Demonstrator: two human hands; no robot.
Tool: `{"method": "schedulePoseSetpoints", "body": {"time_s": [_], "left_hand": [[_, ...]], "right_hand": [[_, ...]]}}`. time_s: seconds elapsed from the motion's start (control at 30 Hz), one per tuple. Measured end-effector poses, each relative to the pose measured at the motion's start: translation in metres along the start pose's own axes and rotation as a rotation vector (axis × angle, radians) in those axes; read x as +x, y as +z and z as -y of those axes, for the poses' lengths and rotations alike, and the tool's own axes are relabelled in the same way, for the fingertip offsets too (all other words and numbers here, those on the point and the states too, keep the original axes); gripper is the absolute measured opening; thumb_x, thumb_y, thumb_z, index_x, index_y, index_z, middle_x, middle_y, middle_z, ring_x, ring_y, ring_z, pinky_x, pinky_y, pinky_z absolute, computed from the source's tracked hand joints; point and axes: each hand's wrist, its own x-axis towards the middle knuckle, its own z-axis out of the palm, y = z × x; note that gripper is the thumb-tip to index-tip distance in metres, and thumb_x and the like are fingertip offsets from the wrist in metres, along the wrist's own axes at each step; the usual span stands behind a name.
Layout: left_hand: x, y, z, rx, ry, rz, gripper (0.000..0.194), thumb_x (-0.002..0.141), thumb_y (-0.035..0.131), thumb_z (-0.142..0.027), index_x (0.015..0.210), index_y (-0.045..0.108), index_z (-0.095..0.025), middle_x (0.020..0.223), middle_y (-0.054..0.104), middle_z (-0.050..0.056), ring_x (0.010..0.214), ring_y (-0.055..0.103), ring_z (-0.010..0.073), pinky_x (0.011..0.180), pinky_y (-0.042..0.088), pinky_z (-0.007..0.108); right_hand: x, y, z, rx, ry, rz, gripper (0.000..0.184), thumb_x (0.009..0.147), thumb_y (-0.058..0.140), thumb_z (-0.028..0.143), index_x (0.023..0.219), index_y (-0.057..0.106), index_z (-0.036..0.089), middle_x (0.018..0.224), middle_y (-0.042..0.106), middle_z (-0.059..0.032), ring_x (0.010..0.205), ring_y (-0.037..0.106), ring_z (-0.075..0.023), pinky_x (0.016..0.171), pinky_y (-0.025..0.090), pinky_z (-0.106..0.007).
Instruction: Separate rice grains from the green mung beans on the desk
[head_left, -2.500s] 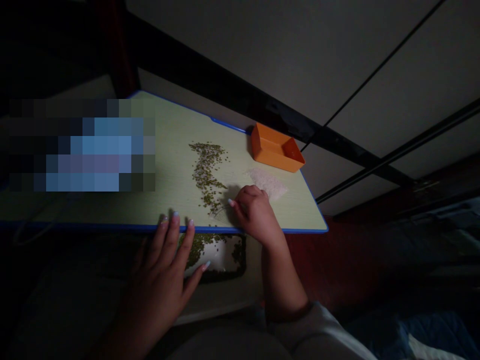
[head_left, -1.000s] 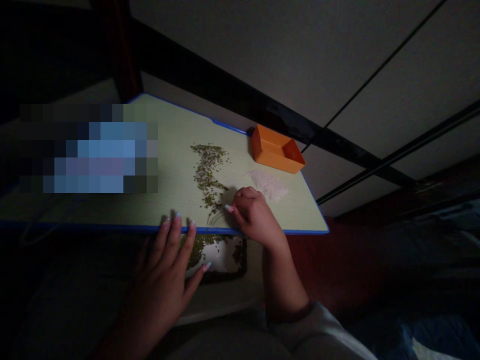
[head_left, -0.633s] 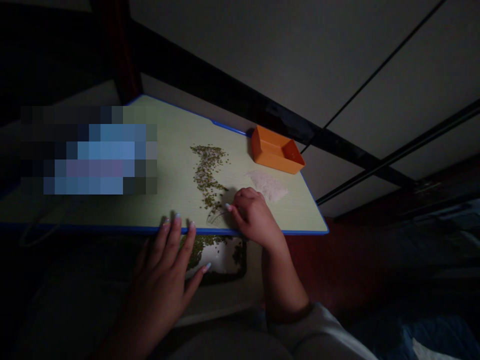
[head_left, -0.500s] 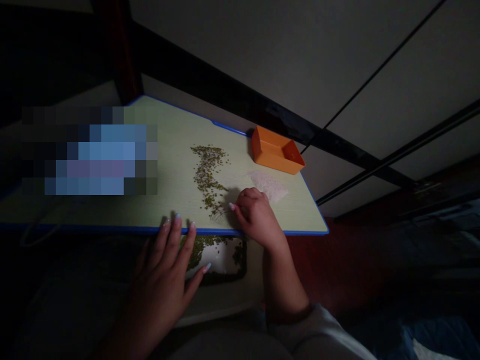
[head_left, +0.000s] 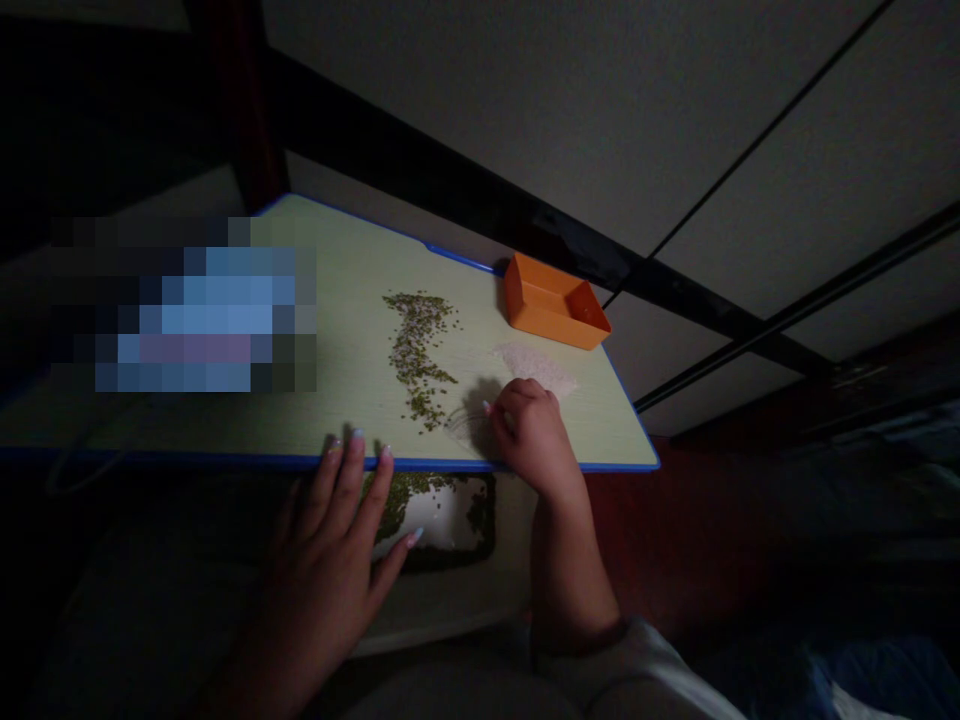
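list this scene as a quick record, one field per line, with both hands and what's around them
left hand: left hand spread, fingertips at the table's near edge
right hand: right hand curled by a faint curved thing, hold unclear
green bits: green bits scattered mid-table, left of right hand
pale grains: pale grains between right hand and orange box
below near edge: tray with more green bits
far left: blue patch, pixelated

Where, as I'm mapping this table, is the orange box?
In the head view, the orange box stands at the far right corner of the table, beyond the pale grainy pile and right hand.
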Motion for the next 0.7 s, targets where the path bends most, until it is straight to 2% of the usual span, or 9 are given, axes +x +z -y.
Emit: {"method": "schedulePoseSetpoints", "body": {"time_s": [0.37,0.53,0.7], "left_hand": [[-0.001,0.000,0.002,-0.007,0.014,-0.009,0.082,0.101,0.040,-0.045,0.168,0.000,-0.021,0.179,0.003,0.018,0.163,0.017,0.0432,0.117,0.037,0.063],[-0.002,0.002,0.003,-0.024,-0.002,0.008,0.082,0.101,0.040,-0.047,0.168,0.000,-0.023,0.180,0.005,0.017,0.163,0.017,0.0423,0.119,0.035,0.064],[-0.002,0.003,0.002,-0.035,-0.015,0.001,0.082,0.101,0.040,-0.048,0.168,0.001,-0.024,0.179,0.007,0.017,0.163,0.019,0.0426,0.119,0.035,0.064]], "right_hand": [[0.000,0.003,-0.006,0.001,0.073,-0.056,0.021,0.096,0.058,0.017,0.077,0.067,0.019,0.094,0.070,-0.0113,0.094,0.058,-0.0253,0.082,0.040,-0.037],[0.003,0.008,-0.007,-0.003,0.111,-0.076,0.023,0.098,0.056,0.017,0.077,0.067,0.018,0.093,0.070,-0.0122,0.091,0.058,-0.0250,0.081,0.041,-0.037],[0.007,0.011,-0.005,0.019,0.082,-0.093,0.025,0.099,0.056,0.018,0.077,0.067,0.019,0.090,0.068,-0.0114,0.090,0.057,-0.0244,0.081,0.042,-0.037]]}}
